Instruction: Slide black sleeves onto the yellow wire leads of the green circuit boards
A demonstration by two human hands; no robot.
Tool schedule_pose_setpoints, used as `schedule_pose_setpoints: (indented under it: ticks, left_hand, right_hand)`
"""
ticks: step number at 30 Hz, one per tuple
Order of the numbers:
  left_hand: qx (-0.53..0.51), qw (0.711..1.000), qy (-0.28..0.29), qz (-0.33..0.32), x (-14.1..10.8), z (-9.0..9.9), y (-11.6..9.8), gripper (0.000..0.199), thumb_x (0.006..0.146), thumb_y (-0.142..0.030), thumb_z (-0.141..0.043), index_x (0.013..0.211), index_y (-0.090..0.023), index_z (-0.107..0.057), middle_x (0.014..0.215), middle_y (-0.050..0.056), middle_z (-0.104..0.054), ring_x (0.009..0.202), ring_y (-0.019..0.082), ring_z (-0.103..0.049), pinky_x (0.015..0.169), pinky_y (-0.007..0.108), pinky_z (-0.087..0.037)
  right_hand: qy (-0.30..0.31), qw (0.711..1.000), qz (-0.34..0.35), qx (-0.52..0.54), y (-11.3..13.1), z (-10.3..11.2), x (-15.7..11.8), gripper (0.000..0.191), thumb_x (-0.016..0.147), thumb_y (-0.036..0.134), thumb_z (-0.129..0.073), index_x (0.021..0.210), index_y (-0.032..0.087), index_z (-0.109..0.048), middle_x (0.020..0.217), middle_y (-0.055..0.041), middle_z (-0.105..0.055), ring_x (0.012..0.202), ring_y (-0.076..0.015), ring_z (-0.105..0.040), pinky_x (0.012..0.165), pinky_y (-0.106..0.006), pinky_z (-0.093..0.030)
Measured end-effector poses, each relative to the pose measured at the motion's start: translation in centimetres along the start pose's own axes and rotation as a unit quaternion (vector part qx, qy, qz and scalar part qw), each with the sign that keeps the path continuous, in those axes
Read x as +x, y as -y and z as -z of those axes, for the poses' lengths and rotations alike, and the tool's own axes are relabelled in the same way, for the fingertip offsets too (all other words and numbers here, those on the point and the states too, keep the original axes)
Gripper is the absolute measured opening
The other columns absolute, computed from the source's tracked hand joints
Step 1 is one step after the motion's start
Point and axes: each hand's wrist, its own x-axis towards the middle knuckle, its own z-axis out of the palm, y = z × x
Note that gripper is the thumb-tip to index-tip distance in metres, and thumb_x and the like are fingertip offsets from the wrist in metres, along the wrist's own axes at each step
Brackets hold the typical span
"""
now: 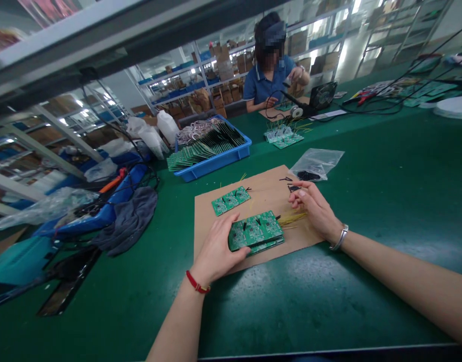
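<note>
On the cardboard sheet (266, 193): board stack (257, 231) under the left hand, right hand by loose black pieces

Near edge of the sheet, around mid-width: the stack lies flat, slightly skewed to the sheet. Green, rectangular, longer side to side. At least two boards deep; lower one's edge shows on the near side, dark gap between. Exact count not readable. Top face busy: silvery-white pads, small dark square chips, layout repeating along the length. Two short black stubs stand out of the top face, leaning; another dark stub shows at the right end. Fine markings too small to read.

Left end of the stack: left hand (217, 249) clamped on it, thumb along the near edge, fingers wrapping the left end to the far corner.

Right side of the sheet: right hand (315, 208) above it, fingers bunched and loosely curled, tips next to the black pieces (294, 188). Can't tell whether the tips pinch anything. Yellow wires (293, 219) lie on the sheet between the stack's right end and that hand.

Far-left part of the sheet: single board (231, 200), same green, black stubs on it too, apart from the stack.

Just off the sheet's far right corner: clear bag (323, 160) with black bits inside. Beyond the sheet's far-left edge: blue tray (215, 168) packed with leaning green boards (208, 146).
</note>
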Motion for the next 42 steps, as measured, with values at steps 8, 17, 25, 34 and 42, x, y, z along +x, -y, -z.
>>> schedule_pose_setpoints:
  ticks: [8,17,25,34,42]
  left_hand:
    - [-0.027,0.999,0.010,0.033,0.5,0.9,0.1,0.069,0.070,-0.033,-0.074,0.131,-0.023,-0.044,0.128,0.010,-0.054,0.121,0.027,-0.049,0.104,0.049,-0.037]
    - [0.011,0.999,-0.005,0.037,4.6,2.1,4.2,0.054,0.071,-0.036,-0.073,0.119,-0.019,-0.053,0.122,0.009,-0.058,0.116,0.027,-0.052,0.101,0.047,-0.039]
    - [0.031,0.998,-0.036,0.050,5.8,0.5,6.4,0.047,0.070,-0.037,-0.075,0.111,-0.022,-0.056,0.114,0.006,-0.061,0.108,0.025,-0.055,0.093,0.042,-0.043]
    - [0.079,0.994,-0.077,0.022,5.4,0.6,5.3,0.029,0.075,-0.035,-0.072,0.096,-0.020,-0.060,0.110,0.006,-0.063,0.108,0.024,-0.054,0.094,0.041,-0.041]
    - [0.049,0.994,0.085,-0.036,2.7,0.7,1.0,0.049,0.076,-0.046,-0.068,0.116,-0.021,-0.053,0.119,0.008,-0.059,0.112,0.025,-0.052,0.096,0.043,-0.042]
  right_hand:
    - [-0.003,1.000,-0.008,0.005,0.1,0.0,-0.2,0.035,0.092,0.043,-0.044,0.117,0.019,-0.044,0.086,-0.0023,-0.057,0.066,-0.0123,-0.052,0.063,-0.029,-0.043]
    - [-0.005,1.000,-0.004,0.019,-0.4,0.1,0.1,0.033,0.093,0.042,-0.042,0.116,0.019,-0.043,0.084,-0.0018,-0.057,0.065,-0.0123,-0.051,0.062,-0.029,-0.042]
    - [0.012,1.000,-0.017,0.000,-0.2,0.2,-0.1,0.033,0.093,0.043,-0.042,0.116,0.019,-0.044,0.086,-0.0023,-0.058,0.066,-0.0130,-0.052,0.063,-0.029,-0.043]
    - [0.015,0.999,-0.032,0.002,0.1,0.0,0.0,0.030,0.093,0.041,-0.042,0.114,0.019,-0.045,0.084,-0.0019,-0.058,0.065,-0.0126,-0.051,0.062,-0.029,-0.042]
    - [-0.053,0.996,0.037,-0.058,0.6,0.6,0.6,0.026,0.093,0.036,-0.042,0.112,0.020,-0.050,0.080,-0.0022,-0.057,0.066,-0.0138,-0.051,0.065,-0.030,-0.043]
